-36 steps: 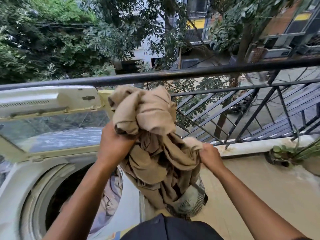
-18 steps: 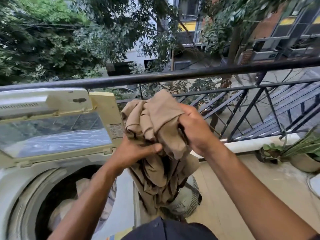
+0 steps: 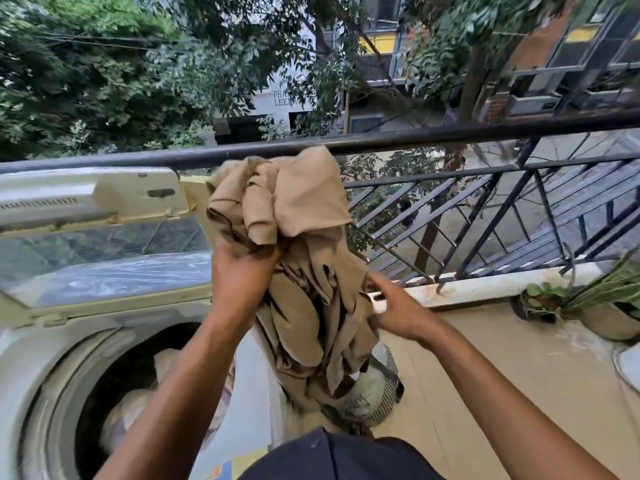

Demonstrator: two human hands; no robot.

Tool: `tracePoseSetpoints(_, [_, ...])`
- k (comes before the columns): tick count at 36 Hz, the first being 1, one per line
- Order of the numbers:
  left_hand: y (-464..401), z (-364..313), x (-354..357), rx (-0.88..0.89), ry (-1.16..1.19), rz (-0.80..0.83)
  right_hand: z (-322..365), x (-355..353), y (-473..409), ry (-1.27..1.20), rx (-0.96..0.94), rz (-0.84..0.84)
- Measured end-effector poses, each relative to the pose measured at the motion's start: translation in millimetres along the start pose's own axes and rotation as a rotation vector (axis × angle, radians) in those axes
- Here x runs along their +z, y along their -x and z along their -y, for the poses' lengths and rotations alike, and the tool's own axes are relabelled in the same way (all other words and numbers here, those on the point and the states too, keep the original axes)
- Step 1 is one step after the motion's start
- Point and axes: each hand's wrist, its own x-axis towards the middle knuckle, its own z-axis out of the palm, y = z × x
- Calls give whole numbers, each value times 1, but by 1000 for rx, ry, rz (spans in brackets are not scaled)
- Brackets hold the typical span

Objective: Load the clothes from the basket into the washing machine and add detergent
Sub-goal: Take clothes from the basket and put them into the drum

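Note:
My left hand (image 3: 242,275) is clenched on a bundled tan garment (image 3: 298,209), held up between the washing machine and the balcony railing. The rest of the garment hangs down in folds toward the laundry basket (image 3: 377,393) on the floor, which it mostly hides. My right hand (image 3: 398,310) is at the right side of the hanging part, fingers spread, fingertips at the fabric's edge. The top-loading washing machine (image 3: 41,344) stands at the left with its lid (image 3: 104,202) raised. Pale clothes (image 3: 128,410) lie inside its drum. No detergent is in view.
A black metal railing (image 3: 450,136) runs across just behind the garment, with a white ledge (image 3: 485,289) at its foot. Potted plants (image 3: 540,299) stand on the floor at the right. A white object (image 3: 630,362) shows at the right edge.
My right hand has left the top of the bundle and dropped to the hanging part on the right. The left hand still grips the garment, now slightly higher.

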Motion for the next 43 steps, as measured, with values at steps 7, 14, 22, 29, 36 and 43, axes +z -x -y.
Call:
tracePoseSetpoints(7, [-13, -21, -5, 28, 112, -21, -54, 30, -13, 221, 213, -5])
tracePoseSetpoints(14, [-5, -4, -16, -54, -297, 6, -51, 10, -23, 112, 309, -411])
tracePoseSetpoints(22, [4, 27, -12, -217, -603, 73, 56, -37, -2, -599, 5, -656])
tracePoseSetpoints(29, [9, 22, -10, -152, -209, 251, 118, -21, 26, -677, -227, -200])
tracePoseSetpoints(36, [13, 29, 4, -207, -255, 272, 125, 12, 25, -608, -252, 44])
tracePoseSetpoints(43, [4, 27, 4, -155, -231, 17, 112, -3, 24, -834, -273, 56])
